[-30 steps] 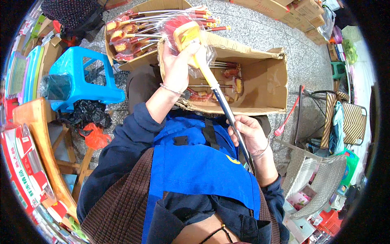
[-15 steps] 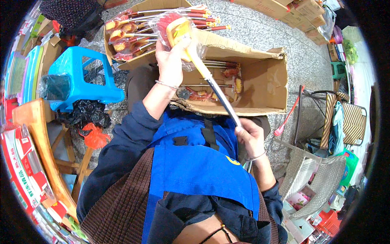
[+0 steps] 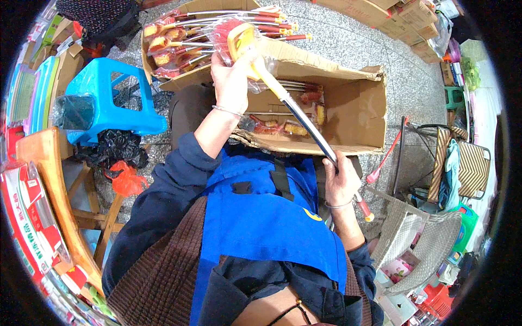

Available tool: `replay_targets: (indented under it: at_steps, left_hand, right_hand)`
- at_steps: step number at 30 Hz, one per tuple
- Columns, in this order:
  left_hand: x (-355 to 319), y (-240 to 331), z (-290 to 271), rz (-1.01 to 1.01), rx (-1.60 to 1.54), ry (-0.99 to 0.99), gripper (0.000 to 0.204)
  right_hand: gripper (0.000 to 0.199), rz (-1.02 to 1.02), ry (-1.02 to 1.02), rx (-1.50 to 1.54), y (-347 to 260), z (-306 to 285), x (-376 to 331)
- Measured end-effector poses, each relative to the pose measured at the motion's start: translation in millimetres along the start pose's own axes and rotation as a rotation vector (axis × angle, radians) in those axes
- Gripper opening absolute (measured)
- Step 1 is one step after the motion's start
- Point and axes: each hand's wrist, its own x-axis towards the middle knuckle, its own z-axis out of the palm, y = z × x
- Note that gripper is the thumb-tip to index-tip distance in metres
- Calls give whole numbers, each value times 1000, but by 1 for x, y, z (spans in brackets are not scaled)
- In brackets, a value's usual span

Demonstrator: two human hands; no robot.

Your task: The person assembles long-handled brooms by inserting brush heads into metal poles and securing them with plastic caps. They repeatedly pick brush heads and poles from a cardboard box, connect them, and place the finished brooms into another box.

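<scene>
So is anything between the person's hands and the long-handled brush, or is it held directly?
Nothing visible is in the way. The left hand grips the brush near its yellow head, through the clear plastic wrap over it. The right hand holds the dark handle bare, near its red end, above the open cardboard box.

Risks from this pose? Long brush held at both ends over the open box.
1. The left hand grips the yellow brush head through a loose clear plastic bag; the film may slip or tear.
2. The right hand holds the long handle close to its red tip, so the shaft could swing and catch the torn edge of the cardboard box.
3. The wrapped brushes piled on the box flap could get knocked off.
</scene>
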Motion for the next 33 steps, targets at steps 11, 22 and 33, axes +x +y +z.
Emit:
replay_targets:
  at_steps: [11, 22, 33]
  left_hand:
    - [2, 11, 3, 6, -52, -173, 48]
    - [0, -5, -2, -13, 25, -134, 50]
    - [1, 11, -1, -80, -21, -284, 50]
  right_hand:
    - [41, 624, -762, 1039, 10, -8, 2]
    - [29, 63, -82, 158, 13, -7, -7]
    - [37, 812, -911, 1325, 11, -11, -16]
